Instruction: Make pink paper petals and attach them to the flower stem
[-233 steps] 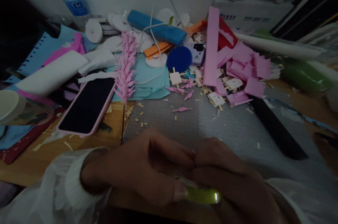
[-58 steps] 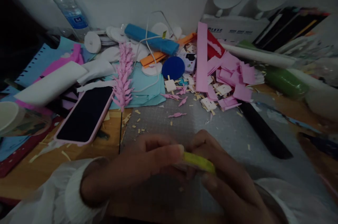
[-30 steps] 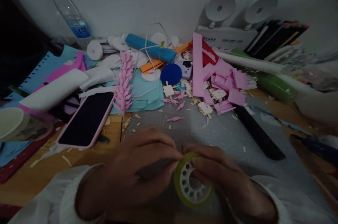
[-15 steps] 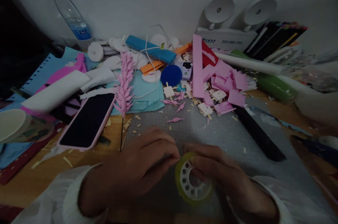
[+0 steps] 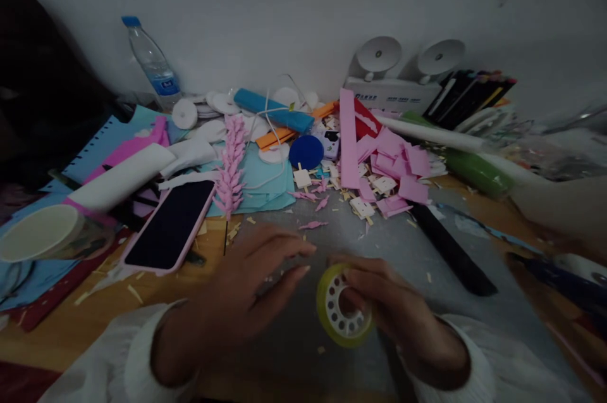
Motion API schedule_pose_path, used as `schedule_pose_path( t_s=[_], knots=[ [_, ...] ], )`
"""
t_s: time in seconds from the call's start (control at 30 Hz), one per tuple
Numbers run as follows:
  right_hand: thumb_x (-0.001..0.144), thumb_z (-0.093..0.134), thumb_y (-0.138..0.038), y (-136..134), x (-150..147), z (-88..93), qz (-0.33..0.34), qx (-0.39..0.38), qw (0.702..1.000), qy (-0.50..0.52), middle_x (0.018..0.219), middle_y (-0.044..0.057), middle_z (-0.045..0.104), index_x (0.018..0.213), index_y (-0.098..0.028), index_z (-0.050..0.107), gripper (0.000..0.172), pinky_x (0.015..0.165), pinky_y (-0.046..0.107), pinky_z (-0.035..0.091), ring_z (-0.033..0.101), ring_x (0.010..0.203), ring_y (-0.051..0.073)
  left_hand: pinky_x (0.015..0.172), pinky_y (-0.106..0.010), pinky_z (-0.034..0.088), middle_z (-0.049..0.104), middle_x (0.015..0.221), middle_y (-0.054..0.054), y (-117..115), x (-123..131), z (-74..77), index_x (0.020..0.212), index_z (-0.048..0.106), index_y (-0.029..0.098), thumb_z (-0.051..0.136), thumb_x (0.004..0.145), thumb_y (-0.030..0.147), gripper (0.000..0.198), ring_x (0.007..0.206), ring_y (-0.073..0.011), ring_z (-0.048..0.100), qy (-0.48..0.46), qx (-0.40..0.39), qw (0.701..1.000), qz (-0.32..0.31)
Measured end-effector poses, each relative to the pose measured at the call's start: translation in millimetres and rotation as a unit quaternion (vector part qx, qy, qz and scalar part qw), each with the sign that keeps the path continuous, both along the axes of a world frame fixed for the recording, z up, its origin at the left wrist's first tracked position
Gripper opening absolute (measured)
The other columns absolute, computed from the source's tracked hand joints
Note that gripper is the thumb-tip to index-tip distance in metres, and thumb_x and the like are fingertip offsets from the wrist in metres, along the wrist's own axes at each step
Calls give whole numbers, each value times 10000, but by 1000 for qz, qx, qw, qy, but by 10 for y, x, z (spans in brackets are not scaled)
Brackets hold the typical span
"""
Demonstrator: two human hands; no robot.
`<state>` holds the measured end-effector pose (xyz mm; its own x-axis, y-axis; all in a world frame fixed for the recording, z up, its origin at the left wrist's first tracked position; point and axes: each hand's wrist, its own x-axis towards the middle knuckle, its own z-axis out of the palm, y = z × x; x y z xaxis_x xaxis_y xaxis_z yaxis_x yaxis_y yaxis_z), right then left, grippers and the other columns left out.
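A roll of yellowish clear tape [image 5: 327, 321] with a white, holed core is gripped by my right hand [image 5: 398, 308], thumb over the core and fingers behind it. My left hand [image 5: 241, 295] hovers just left of the roll, thumb and fingers apart, with nothing visible between them. Beyond the left hand lies a pink paper flower spike [image 5: 230, 169] on a thin dark stem. Several small twisted pink paper pieces [image 5: 313, 225] are scattered on the grey mat [image 5: 379, 245] ahead of both hands.
A phone [image 5: 171, 226] and a paper cup [image 5: 42, 232] are at the left. Pink paper squares [image 5: 393, 162] and cream cards pile up at the back. A black stick-like object [image 5: 455, 251] lies at right. A water bottle [image 5: 152, 61] and white router [image 5: 393, 96] stand by the wall.
The left hand's fingertips have parted and drawn slightly away from the tape roll. The right hand still holds the roll. The whole view has tilted upward a little.
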<state>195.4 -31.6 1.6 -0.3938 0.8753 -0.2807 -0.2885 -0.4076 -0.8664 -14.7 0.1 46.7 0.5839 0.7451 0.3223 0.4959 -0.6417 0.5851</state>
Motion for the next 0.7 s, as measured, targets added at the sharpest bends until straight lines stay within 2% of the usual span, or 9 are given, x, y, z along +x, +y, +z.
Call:
schedule_pose_path(
  t_s=[0.13, 0.23, 0.33, 0.5, 0.7],
  knots=[
    [820, 656, -379, -49, -14, -7, -21, 34, 999, -10, 660, -13, 525, 645, -185, 610, 265, 641, 248, 411, 477, 649, 129, 841, -266, 496, 641, 1023, -41, -92, 29, -10, 1138, 587, 194, 494, 893, 118, 272, 938, -167, 599, 19, 23, 998, -51],
    [790, 684, -403, -22, -7, -16, 4, 64, 998, -11, 637, -25, 536, 646, -192, 633, 260, 625, 252, 412, 479, 630, 127, 835, -285, 496, 654, 1008, -56, -134, 42, 2, 1128, 599, 189, 498, 903, 132, 252, 925, -172, 597, 25, 16, 997, -65],
    [785, 682, -414, 20, 8, -18, 45, 86, 995, -27, 609, -30, 529, 587, -193, 595, 310, 612, 258, 404, 471, 614, 128, 840, -296, 485, 666, 973, -51, -170, 57, 52, 1078, 614, 183, 481, 918, 136, 214, 912, -168, 590, 56, 8, 996, -64],
    [799, 638, -408, 37, -30, -15, 59, 106, 991, -59, 601, -30, 487, 573, -197, 546, 323, 599, 267, 371, 436, 611, 134, 831, -318, 468, 666, 905, -39, -263, 72, 128, 962, 618, 171, 457, 928, 138, 168, 873, -174, 578, 104, 21, 993, -51],
    [771, 636, -452, 58, -81, -34, 93, 136, 985, -57, 568, -36, 472, 541, -192, 498, 374, 576, 264, 349, 419, 578, 127, 827, -313, 450, 651, 890, -38, -333, 39, 95, 916, 613, 176, 439, 941, 156, 177, 867, -177, 559, 126, 49, 990, -45]
  ],
)
